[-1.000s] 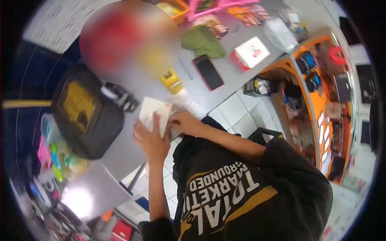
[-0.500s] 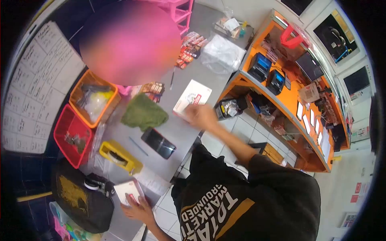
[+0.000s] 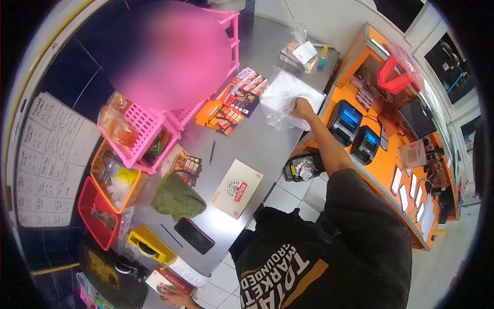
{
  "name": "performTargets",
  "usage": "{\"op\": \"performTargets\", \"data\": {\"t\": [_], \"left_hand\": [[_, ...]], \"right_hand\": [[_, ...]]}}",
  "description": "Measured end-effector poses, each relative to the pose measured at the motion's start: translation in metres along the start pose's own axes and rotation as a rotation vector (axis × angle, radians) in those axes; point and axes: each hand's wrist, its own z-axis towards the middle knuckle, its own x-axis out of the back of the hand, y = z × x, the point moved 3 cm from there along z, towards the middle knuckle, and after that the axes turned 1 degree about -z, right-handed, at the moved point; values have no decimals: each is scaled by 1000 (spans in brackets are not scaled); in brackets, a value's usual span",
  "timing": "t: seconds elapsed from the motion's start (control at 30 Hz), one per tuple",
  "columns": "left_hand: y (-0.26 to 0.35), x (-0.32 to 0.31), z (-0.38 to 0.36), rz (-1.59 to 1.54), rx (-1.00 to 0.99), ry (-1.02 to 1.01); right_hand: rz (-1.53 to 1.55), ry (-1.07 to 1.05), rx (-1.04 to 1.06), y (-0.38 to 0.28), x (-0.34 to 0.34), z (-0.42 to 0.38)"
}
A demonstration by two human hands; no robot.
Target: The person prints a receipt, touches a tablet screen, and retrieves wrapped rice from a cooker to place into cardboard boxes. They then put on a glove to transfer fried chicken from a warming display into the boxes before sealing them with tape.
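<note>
My right hand (image 3: pixel 302 109) reaches to the stack of clear plastic bags (image 3: pixel 282 98) at the table's far right, its fingers closed on the plastic. At the lower edge of the view, my left hand (image 3: pixel 175 297) grips a small white and red cardboard food box (image 3: pixel 163 279), partly hidden by the fingers. Apart from both hands, a second white cardboard food box (image 3: pixel 236 189) with a chicken logo lies on the metal table. Near it are a phone (image 3: pixel 194 236) and a crumpled green cloth (image 3: pixel 177 196).
A yellow tape dispenser (image 3: pixel 149 244), a pen (image 3: pixel 212 153) and printed leaflets (image 3: pixel 226 109) lie on the table. Pink (image 3: pixel 136 134), orange (image 3: pixel 116 175) and red baskets (image 3: pixel 98 213) line the wall side. An orange counter (image 3: pixel 355 149) with card terminals stands at right.
My right hand has left the middle food box and moved up to the plastic bags. The box in my left hand now shows its red side. The whole view has shifted.
</note>
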Motion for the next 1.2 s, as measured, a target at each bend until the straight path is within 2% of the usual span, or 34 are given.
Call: {"op": "performTargets", "data": {"t": [0.23,0.33,0.43,0.47,0.53,0.57,0.63,0.67,0.7,0.73,0.77,0.83,0.87,0.9,0.97,1.0,1.07,1.1,1.17,1.2], "left_hand": [[-7,-10,-1,22,209,14],[-9,-17,6,115,232,15],[34,27,-3,-213,2,174],[54,46,-3,-213,5,178],[107,89,-5,-74,-138,436],[125,95,-6,-77,-141,440],[160,100,-8,-472,-219,241],[186,117,-14,-515,-414,278],[214,135,-24,-559,-608,316],[237,138,-35,-737,-607,200],[257,138,-47,-911,-605,79],[289,133,-70,-1263,-629,-589],[308,135,-81,-1385,-657,-788],[326,141,-93,-1498,-677,-993],[352,163,-108,-1687,-532,-1378],[358,165,-110,-1686,-538,-1383],[361,165,-132,-1978,-342,-2162],[356,156,-140,-1976,-338,-2178],[357,189,-147,-1997,-585,-2311],[353,206,-164,-1893,-558,-2111]], "right_hand": [[170,129,101,21,-18,13],[-44,219,90,-9,6,-9],[-189,319,67,-34,27,-36],[-186,322,70,-50,39,-54],[-103,450,52,-86,75,-91],[-100,454,48,-98,92,-97],[115,576,12,-120,130,-114],[116,585,4,-134,148,-124],[318,662,32,-148,170,-135],[520,739,66,-160,189,-146],[519,757,65,-171,203,-160],[840,723,127,-191,225,-193],[983,678,138,-201,238,-213],[996,632,173,-208,253,-234],[1007,589,209,-228,280,-274],[1129,540,212,-239,289,-292],[1297,358,195,-251,304,-325],[1286,364,187,-247,301,-335],[1239,308,112,-241,298,-350],[1283,241,43,-242,298,-363]]}}
